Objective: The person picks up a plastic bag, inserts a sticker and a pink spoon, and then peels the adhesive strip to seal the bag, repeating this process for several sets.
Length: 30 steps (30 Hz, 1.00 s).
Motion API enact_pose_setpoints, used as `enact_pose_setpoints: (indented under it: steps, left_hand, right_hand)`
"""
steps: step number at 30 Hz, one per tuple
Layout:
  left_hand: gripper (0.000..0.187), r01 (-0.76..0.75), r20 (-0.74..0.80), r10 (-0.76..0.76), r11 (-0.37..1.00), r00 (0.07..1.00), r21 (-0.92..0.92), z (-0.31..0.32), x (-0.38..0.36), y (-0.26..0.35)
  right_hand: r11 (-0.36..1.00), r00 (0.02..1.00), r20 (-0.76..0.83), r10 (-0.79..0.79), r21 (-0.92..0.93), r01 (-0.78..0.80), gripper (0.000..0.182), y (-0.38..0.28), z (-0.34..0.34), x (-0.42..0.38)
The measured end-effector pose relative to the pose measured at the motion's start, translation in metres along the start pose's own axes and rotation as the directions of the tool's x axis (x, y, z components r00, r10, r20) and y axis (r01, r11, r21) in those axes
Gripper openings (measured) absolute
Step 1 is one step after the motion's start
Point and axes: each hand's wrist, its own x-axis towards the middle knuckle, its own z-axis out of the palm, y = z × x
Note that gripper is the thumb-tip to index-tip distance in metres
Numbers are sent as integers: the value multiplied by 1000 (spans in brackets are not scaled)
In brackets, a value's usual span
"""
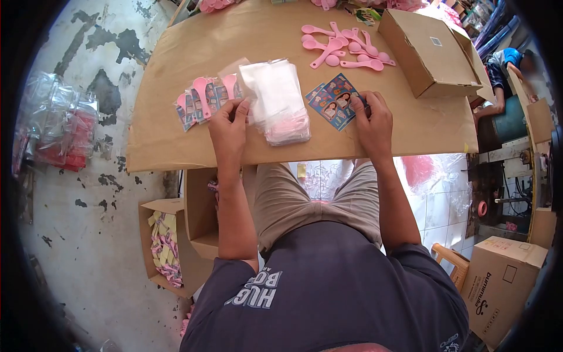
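Observation:
My left hand (pixel 229 126) is closed, thumb and finger pinching at the left edge of a stack of clear plastic bags (pixel 272 97). Beside it lie printed cards (pixel 190 111) with pink measuring spoons (pixel 202 97) on top. My right hand (pixel 374 120) closes on the right edge of a blue printed card (pixel 335 105) with pictures on it. Another card partly shows beneath that one, on the table. Beyond the right hand is a loose pile of pink spoons (pixel 346 47).
Brown paper covers the table (pixel 182 144). A cardboard box (pixel 431 53) stands at the back right. Bagged goods (pixel 58 123) lie at left, and an open carton (pixel 167 246) stands below. Another person (pixel 504 70) is at far right, above a printed carton (pixel 504 287).

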Motion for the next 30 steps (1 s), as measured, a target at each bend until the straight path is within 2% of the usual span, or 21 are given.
enact_pose_setpoints:
  steps: [3, 5, 6, 8, 9, 11, 12, 14, 15, 17, 19, 20, 22, 23, 25, 30]
  left_hand:
    - [27, -8, -9, 7, 999, 1000, -47, 4, -2, -4]
    - [27, -39, -17, 37, 994, 999, -98, 7, -4, -6]
    - [27, -35, -13, 34, 996, 999, -81, 9, -5, -6]
    - [27, -34, -13, 33, 997, 999, -63, 10, -7, -4]
    - [27, -39, 2, 39, 998, 999, -49, 11, -7, -3]
    - [26, -45, 22, 46, 998, 999, -36, 11, -9, 0]
    - [27, -37, 40, 38, 999, 998, -28, 11, -10, 2]
    - [28, -31, 54, 32, 999, 998, -18, 10, -10, 4]
    - [27, -18, 13, 18, 1000, 1000, -12, 9, -9, 3]
    - [27, -1, -37, 1, 1000, 999, -5, 4, -7, -2]
    - [25, -70, -219, -4, 941, 976, -330, -2, -2, -4]
    - [25, -68, -225, -8, 942, 974, -329, -4, -4, -1]
    - [14, 22, -105, -143, 683, 984, -730, -9, -6, 10]
    - [14, 21, -106, -142, 686, 984, -727, -9, -9, 17]
    - [16, 70, -13, -142, 559, 990, -826, -5, -17, 25]
    - [18, 81, 25, -106, 567, 994, -819, 3, -26, 22]
  right_hand:
    - [998, 998, -42, -35, 56, 38, 26, -2, 0, 0]
    - [985, 996, -83, 45, 167, -31, 26, -4, -1, 1]
    - [986, 996, -85, 38, 166, -24, 26, -7, 0, 0]
    - [845, 991, -36, 129, 527, -91, 27, -16, 6, -1]
    - [845, 991, -37, 128, 528, -90, 27, -21, 8, -1]
    - [712, 941, 309, 140, 629, -313, 26, -34, 9, -2]
    - [712, 942, 305, 141, 630, -311, 26, -39, 16, -2]
    - [868, 945, 301, -130, 496, -39, 25, -49, 32, -1]
    - [867, 944, 302, -134, 498, -36, 25, -53, 36, -1]
    - [944, 920, 258, -293, 232, 236, 24, -58, 41, -4]
    - [951, 927, 269, -262, 233, 202, 23, -60, 41, -5]
    - [959, 933, 277, -228, 232, 165, 23, -60, 40, -6]
    - [956, 933, 301, -197, 268, 116, 24, -63, 36, -7]
    - [952, 933, 318, -167, 300, 68, 25, -63, 35, -8]
    - [928, 956, 264, -130, 371, 24, 25, -59, 33, -10]
    - [826, 984, 175, 17, 552, -112, 22, -62, 17, -21]
